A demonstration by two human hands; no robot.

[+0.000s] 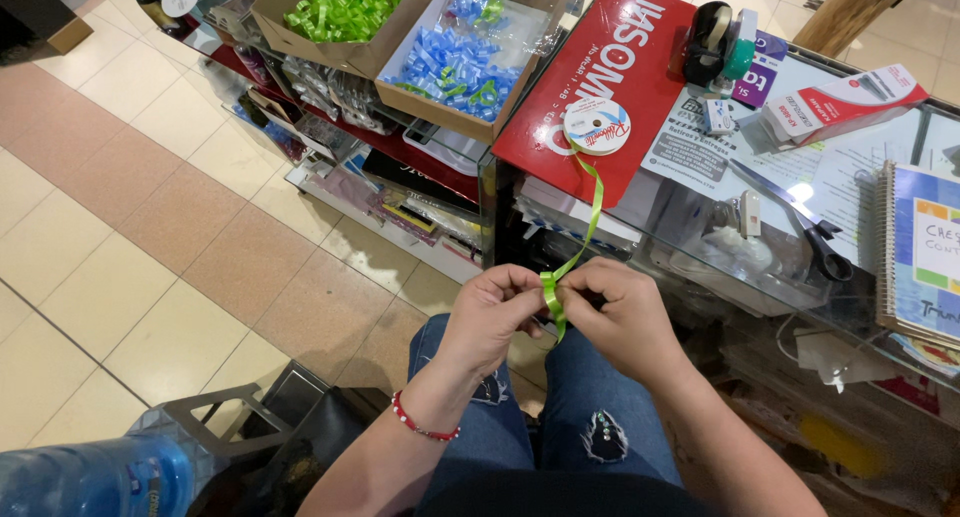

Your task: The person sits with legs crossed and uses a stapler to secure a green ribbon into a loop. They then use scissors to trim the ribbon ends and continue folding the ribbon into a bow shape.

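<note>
Both the left hand (492,312) and the right hand (622,312) pinch the green ribbon (553,289) above the lap, its strand running up to the spool (597,127) on the glass counter (860,177); it looks light, limp and slick, best gripped right at the fold.

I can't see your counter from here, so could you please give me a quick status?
Both hands, left hand and right hand, pinching green ribbon. Ribbon runs up to spool. Nothing obstructing.
</note>
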